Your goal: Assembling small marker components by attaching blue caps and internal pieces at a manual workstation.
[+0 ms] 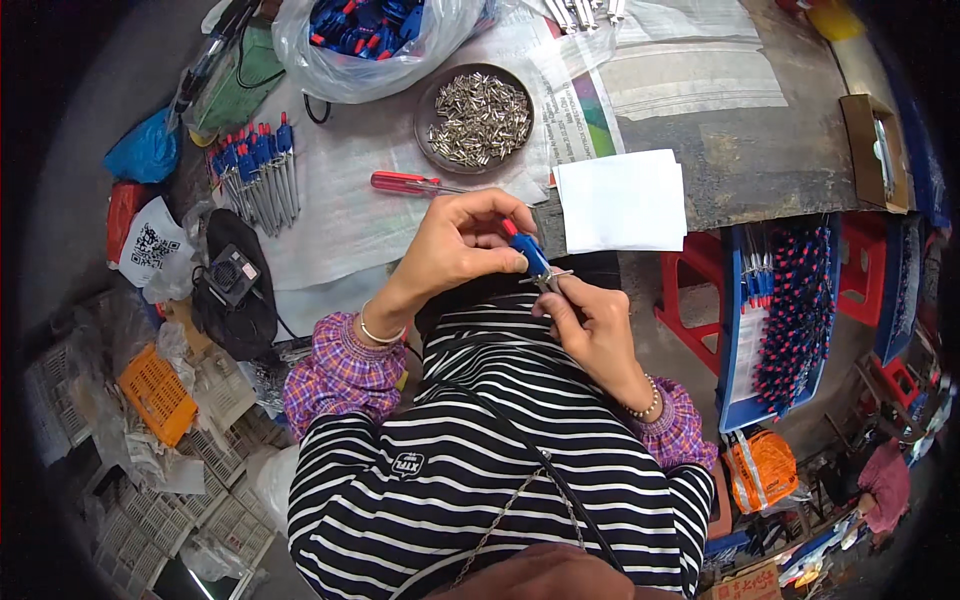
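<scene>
In front of my striped top, both hands hold one small tool (535,260) with a blue plastic body, a red tip and metal parts at its lower end. I cannot make out its exact kind. The thumb and fingers of my left hand (455,245) close around the blue body, below the red tip. My right hand (595,325) pinches the metal end, where a thin metal piece sticks out crosswise. Beyond my left hand lies a screwdriver (400,182) with a red handle.
A round dish (423,128) holds many small metal pins. A clear bag (345,82) of blue and red parts stands behind it. Similar blue tools (262,175) lie in a row at left. White paper sheets (620,205) lie at right, near a blue tray (733,350) of tools.
</scene>
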`<move>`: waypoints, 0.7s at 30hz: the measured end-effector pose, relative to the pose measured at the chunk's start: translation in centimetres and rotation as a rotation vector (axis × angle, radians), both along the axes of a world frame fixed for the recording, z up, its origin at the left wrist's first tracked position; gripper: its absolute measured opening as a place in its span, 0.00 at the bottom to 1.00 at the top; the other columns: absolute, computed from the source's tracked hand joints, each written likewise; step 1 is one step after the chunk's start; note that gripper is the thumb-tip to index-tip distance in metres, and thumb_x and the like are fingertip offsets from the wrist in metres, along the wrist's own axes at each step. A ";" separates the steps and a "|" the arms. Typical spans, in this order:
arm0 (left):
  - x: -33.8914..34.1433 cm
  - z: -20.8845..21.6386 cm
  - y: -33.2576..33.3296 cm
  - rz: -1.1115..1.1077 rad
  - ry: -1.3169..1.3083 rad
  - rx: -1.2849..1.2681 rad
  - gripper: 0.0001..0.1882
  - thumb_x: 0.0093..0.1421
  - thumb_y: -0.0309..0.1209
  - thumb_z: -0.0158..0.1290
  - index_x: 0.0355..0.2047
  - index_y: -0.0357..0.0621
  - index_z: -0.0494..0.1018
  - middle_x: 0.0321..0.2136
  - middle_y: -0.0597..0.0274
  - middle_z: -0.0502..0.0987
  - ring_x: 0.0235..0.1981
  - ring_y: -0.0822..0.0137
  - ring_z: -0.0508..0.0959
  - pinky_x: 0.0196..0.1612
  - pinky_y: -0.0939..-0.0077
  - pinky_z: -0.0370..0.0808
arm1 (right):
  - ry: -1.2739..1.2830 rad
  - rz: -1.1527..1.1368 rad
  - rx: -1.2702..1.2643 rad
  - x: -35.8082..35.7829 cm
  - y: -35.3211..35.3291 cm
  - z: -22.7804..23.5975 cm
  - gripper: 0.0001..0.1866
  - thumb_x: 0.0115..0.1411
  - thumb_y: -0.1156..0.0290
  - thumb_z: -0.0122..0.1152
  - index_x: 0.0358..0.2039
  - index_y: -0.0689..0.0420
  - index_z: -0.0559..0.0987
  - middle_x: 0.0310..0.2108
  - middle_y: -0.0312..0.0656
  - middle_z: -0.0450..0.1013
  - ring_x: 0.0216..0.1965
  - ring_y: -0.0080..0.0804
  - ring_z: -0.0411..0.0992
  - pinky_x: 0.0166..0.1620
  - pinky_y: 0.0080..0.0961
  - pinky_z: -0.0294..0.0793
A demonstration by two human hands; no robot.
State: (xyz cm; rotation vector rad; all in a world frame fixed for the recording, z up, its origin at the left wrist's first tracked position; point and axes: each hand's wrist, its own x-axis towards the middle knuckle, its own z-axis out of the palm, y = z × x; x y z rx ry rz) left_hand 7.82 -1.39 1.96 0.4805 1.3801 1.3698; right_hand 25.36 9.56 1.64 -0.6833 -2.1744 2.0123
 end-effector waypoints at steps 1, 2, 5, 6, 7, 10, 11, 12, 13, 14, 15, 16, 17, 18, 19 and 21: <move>0.0 0.2 0.1 -0.034 0.067 -0.011 0.20 0.46 0.14 0.58 0.42 0.33 0.71 0.36 0.60 0.75 0.36 0.72 0.77 0.38 0.82 0.76 | 0.003 0.003 0.001 0.0 0.1 -0.1 0.06 0.58 0.77 0.53 0.27 0.65 0.77 0.16 0.37 0.72 0.14 0.17 0.67 0.19 0.16 0.64; -0.1 0.4 0.3 -0.069 0.134 -0.020 0.21 0.47 0.14 0.58 0.43 0.33 0.71 0.36 0.60 0.74 0.36 0.72 0.77 0.37 0.82 0.76 | -0.030 0.006 -0.130 0.1 0.3 -0.1 0.07 0.59 0.76 0.53 0.28 0.66 0.77 0.18 0.36 0.73 0.14 0.16 0.66 0.19 0.15 0.64; -2.0 1.1 0.7 -0.159 0.141 -0.002 0.22 0.47 0.16 0.59 0.45 0.34 0.71 0.35 0.61 0.75 0.35 0.72 0.77 0.36 0.82 0.76 | -0.075 -0.017 -0.436 0.3 0.8 -0.7 0.09 0.62 0.75 0.50 0.28 0.66 0.76 0.22 0.36 0.74 0.17 0.13 0.65 0.20 0.12 0.65; -3.1 1.1 0.6 -0.139 0.464 -0.008 0.23 0.47 0.17 0.58 0.46 0.35 0.72 0.33 0.62 0.77 0.35 0.75 0.76 0.37 0.82 0.75 | -0.078 -0.038 -0.452 0.3 0.9 -0.7 0.09 0.62 0.75 0.50 0.28 0.67 0.76 0.23 0.37 0.74 0.17 0.14 0.65 0.21 0.12 0.65; -3.8 1.3 0.9 -0.026 0.716 -0.036 0.21 0.47 0.18 0.58 0.44 0.39 0.73 0.32 0.62 0.78 0.32 0.74 0.76 0.35 0.80 0.74 | -0.082 -0.059 -0.468 0.3 0.9 -0.8 0.09 0.62 0.75 0.50 0.28 0.67 0.75 0.23 0.38 0.74 0.18 0.14 0.65 0.21 0.11 0.65; -7.3 -0.3 1.4 0.054 1.314 -0.136 0.17 0.47 0.22 0.57 0.41 0.42 0.75 0.31 0.62 0.78 0.30 0.68 0.75 0.34 0.77 0.72 | -0.089 -0.067 -0.489 0.4 1.0 -1.2 0.09 0.62 0.75 0.50 0.28 0.66 0.75 0.23 0.38 0.74 0.18 0.13 0.65 0.21 0.12 0.66; -7.8 -1.1 1.6 0.074 1.421 -0.102 0.15 0.47 0.23 0.58 0.39 0.42 0.76 0.30 0.61 0.77 0.29 0.65 0.75 0.34 0.75 0.71 | -0.101 -0.049 -0.498 0.4 1.1 -1.3 0.09 0.62 0.74 0.50 0.28 0.66 0.75 0.24 0.38 0.74 0.18 0.13 0.65 0.21 0.12 0.66; -8.0 -1.8 1.6 0.094 1.527 -0.067 0.13 0.47 0.24 0.58 0.36 0.43 0.77 0.29 0.60 0.77 0.28 0.62 0.74 0.33 0.73 0.70 | -0.094 -0.034 -0.495 0.5 1.0 -1.6 0.09 0.62 0.74 0.51 0.29 0.66 0.75 0.24 0.38 0.74 0.18 0.14 0.65 0.21 0.12 0.66; -8.1 -2.3 1.4 0.094 1.529 -0.067 0.13 0.47 0.24 0.58 0.36 0.43 0.77 0.29 0.60 0.77 0.28 0.62 0.74 0.33 0.73 0.70 | -0.092 -0.034 -0.494 0.4 1.0 -1.6 0.09 0.62 0.74 0.51 0.29 0.66 0.75 0.24 0.38 0.74 0.18 0.14 0.65 0.21 0.12 0.66; -7.9 -2.5 1.6 0.104 1.486 -0.073 0.11 0.47 0.25 0.58 0.34 0.42 0.77 0.27 0.60 0.76 0.28 0.61 0.74 0.34 0.73 0.70 | -0.102 -0.032 -0.500 0.4 0.8 -1.6 0.09 0.62 0.74 0.51 0.29 0.67 0.75 0.24 0.38 0.74 0.18 0.14 0.65 0.21 0.12 0.66; -7.7 -2.6 1.8 0.113 1.442 -0.080 0.09 0.47 0.25 0.59 0.31 0.41 0.78 0.26 0.60 0.76 0.28 0.61 0.74 0.35 0.73 0.70 | -0.112 -0.030 -0.507 0.4 0.8 -1.6 0.09 0.62 0.74 0.51 0.30 0.67 0.75 0.24 0.38 0.74 0.18 0.14 0.65 0.21 0.12 0.66; -7.6 -2.6 1.9 0.113 1.440 -0.080 0.09 0.47 0.25 0.59 0.31 0.41 0.78 0.26 0.60 0.76 0.28 0.61 0.74 0.35 0.73 0.70 | -0.114 -0.031 -0.507 0.4 0.7 -1.6 0.09 0.62 0.74 0.51 0.30 0.67 0.75 0.24 0.38 0.74 0.18 0.14 0.65 0.21 0.12 0.66; -7.5 -2.4 2.1 0.118 1.413 -0.075 0.08 0.47 0.25 0.58 0.30 0.40 0.78 0.25 0.60 0.76 0.27 0.62 0.74 0.34 0.75 0.70 | -0.111 -0.034 -0.517 0.4 0.7 -1.6 0.09 0.62 0.74 0.50 0.31 0.67 0.75 0.25 0.39 0.74 0.18 0.14 0.65 0.21 0.12 0.66; -7.5 -2.2 2.3 0.124 1.386 -0.070 0.06 0.48 0.24 0.58 0.29 0.40 0.77 0.24 0.61 0.76 0.26 0.64 0.74 0.33 0.76 0.70 | -0.109 -0.037 -0.528 0.4 0.7 -1.6 0.09 0.62 0.74 0.50 0.31 0.67 0.75 0.25 0.39 0.74 0.18 0.14 0.66 0.21 0.12 0.67; -7.5 -2.1 2.3 0.124 1.385 -0.070 0.06 0.48 0.24 0.58 0.29 0.40 0.77 0.24 0.61 0.76 0.26 0.64 0.74 0.33 0.76 0.70 | -0.109 -0.036 -0.528 0.4 0.7 -1.7 0.09 0.62 0.74 0.50 0.31 0.67 0.75 0.25 0.39 0.74 0.18 0.14 0.66 0.21 0.12 0.67; -7.4 -1.9 2.2 0.190 1.215 -0.061 0.06 0.48 0.23 0.57 0.29 0.39 0.77 0.23 0.63 0.76 0.24 0.72 0.74 0.30 0.81 0.69 | -0.100 -0.021 -0.541 0.5 0.8 -2.0 0.09 0.63 0.74 0.50 0.32 0.67 0.74 0.25 0.40 0.75 0.18 0.14 0.66 0.21 0.12 0.67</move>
